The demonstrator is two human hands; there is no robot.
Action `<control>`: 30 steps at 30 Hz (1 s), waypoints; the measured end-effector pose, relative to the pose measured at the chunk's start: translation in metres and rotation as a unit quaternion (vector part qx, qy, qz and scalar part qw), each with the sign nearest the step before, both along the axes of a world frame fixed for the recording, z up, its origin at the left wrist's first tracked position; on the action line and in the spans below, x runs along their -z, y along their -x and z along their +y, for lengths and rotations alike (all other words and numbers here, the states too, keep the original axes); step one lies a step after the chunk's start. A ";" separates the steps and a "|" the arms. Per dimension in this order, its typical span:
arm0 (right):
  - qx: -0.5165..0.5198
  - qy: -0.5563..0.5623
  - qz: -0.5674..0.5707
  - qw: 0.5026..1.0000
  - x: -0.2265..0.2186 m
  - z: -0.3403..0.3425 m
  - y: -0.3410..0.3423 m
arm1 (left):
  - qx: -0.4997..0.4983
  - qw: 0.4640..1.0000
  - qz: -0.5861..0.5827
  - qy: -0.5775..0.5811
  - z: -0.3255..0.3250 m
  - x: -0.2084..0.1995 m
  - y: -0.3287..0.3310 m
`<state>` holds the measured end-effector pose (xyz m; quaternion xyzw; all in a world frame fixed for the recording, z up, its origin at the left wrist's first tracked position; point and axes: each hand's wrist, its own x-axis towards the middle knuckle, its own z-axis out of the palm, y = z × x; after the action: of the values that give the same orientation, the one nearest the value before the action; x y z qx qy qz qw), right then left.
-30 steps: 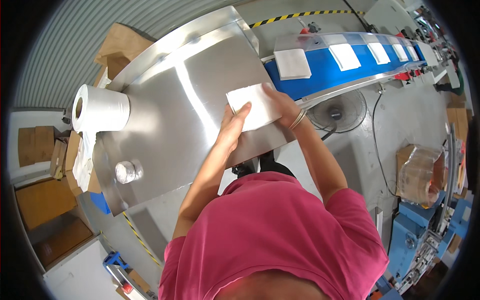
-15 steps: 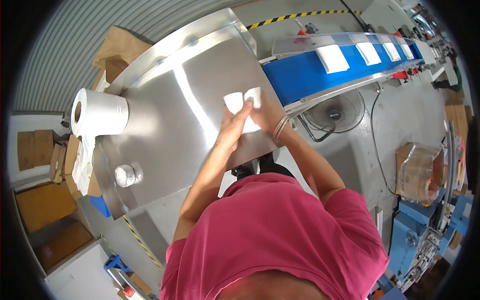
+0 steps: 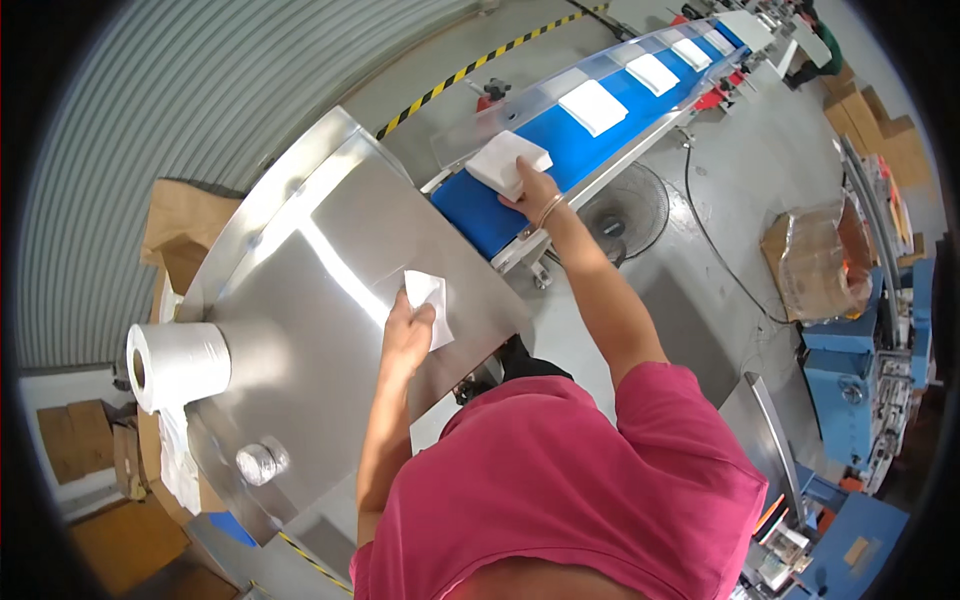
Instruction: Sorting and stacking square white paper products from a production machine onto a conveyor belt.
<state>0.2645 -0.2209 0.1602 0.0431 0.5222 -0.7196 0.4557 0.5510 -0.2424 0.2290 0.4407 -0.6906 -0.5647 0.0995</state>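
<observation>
At the near end of the blue conveyor belt (image 3: 468,212), my right hand (image 3: 537,192) grips a soft stack of white folded sheets (image 3: 497,160), thumb on top. I cannot tell whether the stack rests on the belt or is just above it. Over the steel table (image 3: 310,350), near its right side, my left hand (image 3: 408,332) is closed on a smaller white folded sheet (image 3: 430,292), pinched between thumb and fingers. Further along the belt lie several similar white stacks (image 3: 593,107) in a row.
A large white roll (image 3: 185,365) stands at the table's left edge, with a small roll of clear tape (image 3: 258,464) nearer me. A floor fan (image 3: 625,215) sits beneath the conveyor. To the right are a plastic-lined carton (image 3: 820,265) and a blue machine (image 3: 838,380).
My hands were together over the table on the white sheets; now they are apart. The right has carried a stack up to the belt, while the left stays over the table. The view has turned.
</observation>
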 end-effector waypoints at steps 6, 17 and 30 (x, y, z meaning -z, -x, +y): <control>-0.143 -0.346 0.382 0.845 -0.015 0.044 0.038 | 0.085 0.963 -0.120 0.224 0.001 -0.021 0.024; -0.347 0.027 0.039 0.937 -0.028 0.035 -0.064 | 0.229 0.738 -0.228 0.592 0.027 0.017 0.068; -0.256 -0.157 0.588 0.751 0.044 0.000 0.105 | 0.077 0.844 -0.215 0.485 -0.001 0.050 0.037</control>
<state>0.1597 -0.2213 0.1167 -0.4530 0.7839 -0.3672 0.2131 0.5136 -0.2438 0.1795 0.3923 -0.9121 -0.0548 0.1053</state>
